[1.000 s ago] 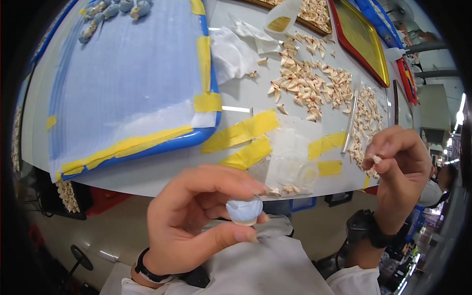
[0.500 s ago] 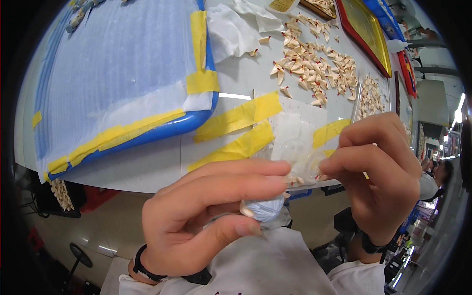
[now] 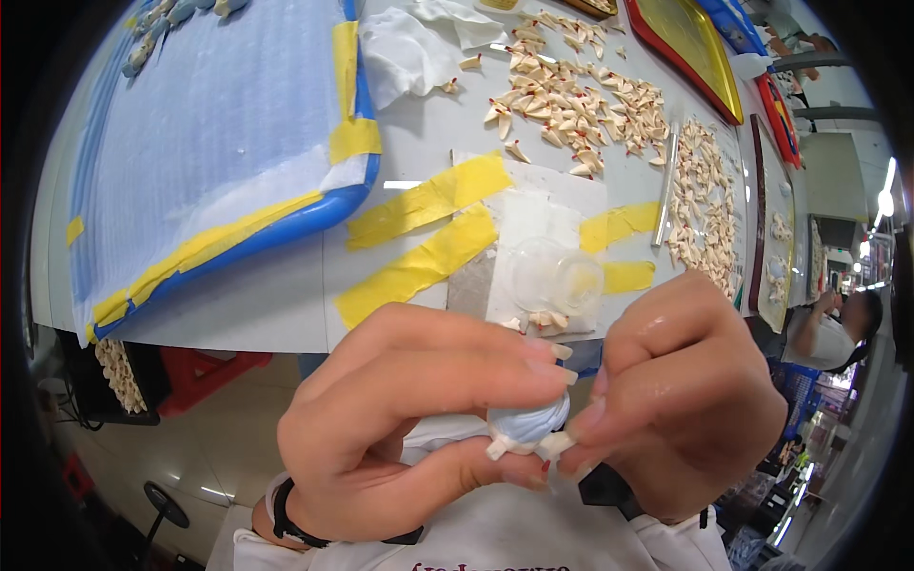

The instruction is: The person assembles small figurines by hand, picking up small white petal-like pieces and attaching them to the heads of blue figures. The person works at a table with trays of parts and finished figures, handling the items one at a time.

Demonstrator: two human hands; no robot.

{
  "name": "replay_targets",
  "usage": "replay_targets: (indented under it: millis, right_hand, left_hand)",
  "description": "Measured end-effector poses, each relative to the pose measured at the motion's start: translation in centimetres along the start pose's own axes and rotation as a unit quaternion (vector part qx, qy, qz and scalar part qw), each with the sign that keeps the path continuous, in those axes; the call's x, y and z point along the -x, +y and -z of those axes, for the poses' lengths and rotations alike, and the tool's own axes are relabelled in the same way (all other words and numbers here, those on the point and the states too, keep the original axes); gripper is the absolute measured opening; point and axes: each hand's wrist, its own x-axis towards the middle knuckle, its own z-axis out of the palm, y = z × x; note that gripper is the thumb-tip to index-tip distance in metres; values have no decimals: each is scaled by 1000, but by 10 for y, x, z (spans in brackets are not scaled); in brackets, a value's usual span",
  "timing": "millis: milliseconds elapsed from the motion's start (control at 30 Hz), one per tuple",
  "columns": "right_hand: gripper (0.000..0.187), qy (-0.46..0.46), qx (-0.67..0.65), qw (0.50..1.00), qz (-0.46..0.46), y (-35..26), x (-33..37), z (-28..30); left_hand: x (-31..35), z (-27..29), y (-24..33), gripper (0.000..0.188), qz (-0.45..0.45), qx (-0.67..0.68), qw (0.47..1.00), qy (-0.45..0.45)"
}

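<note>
Between the thumb and fingers of my left hand point(image 3: 390, 428) sits a small rounded figurine point(image 3: 535, 424), pale blue and ridged above with white below. A short white nub sticks out on its left side. My right hand point(image 3: 690, 400) pinches a small cream piece point(image 3: 555, 443) against the figurine's right side; its far end is hidden by my fingertips. A speck of red shows by my left thumb tip. Beyond the hands, clear plastic cups point(image 3: 577, 284) rest on a white sheet point(image 3: 519, 219), with a few cream pieces point(image 3: 546, 320) in front of them.
Many red-tipped cream pieces point(image 3: 557, 105) lie scattered on the table, with more beyond a metal rod point(image 3: 664, 186). Left is a blue tray point(image 3: 286, 224) lined with padded sheet. Yellow tape point(image 3: 419, 271) holds the work surface. At the back right is a red-rimmed gold tray point(image 3: 690, 48).
My right hand has come from beside the plastic cups down to the figurine, with a cream piece in its pinch. The figurine has turned in my left hand.
</note>
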Motion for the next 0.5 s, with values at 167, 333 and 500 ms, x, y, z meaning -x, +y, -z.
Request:
replay_targets:
  millis: [167,333,500]
  right_hand:
    - [27,-69,101,983,140,13,3,17]
    - [27,-52,110,981,153,9,-4,8]
    - [18,71,23,997,-16,21,-12,35]
  left_hand:
    - [1,-5,5,26,-44,-74,996,26]
    - [3,-11,6,26,-62,-112,990,54]
    - [4,-3,-3,34,-39,-66,993,90]
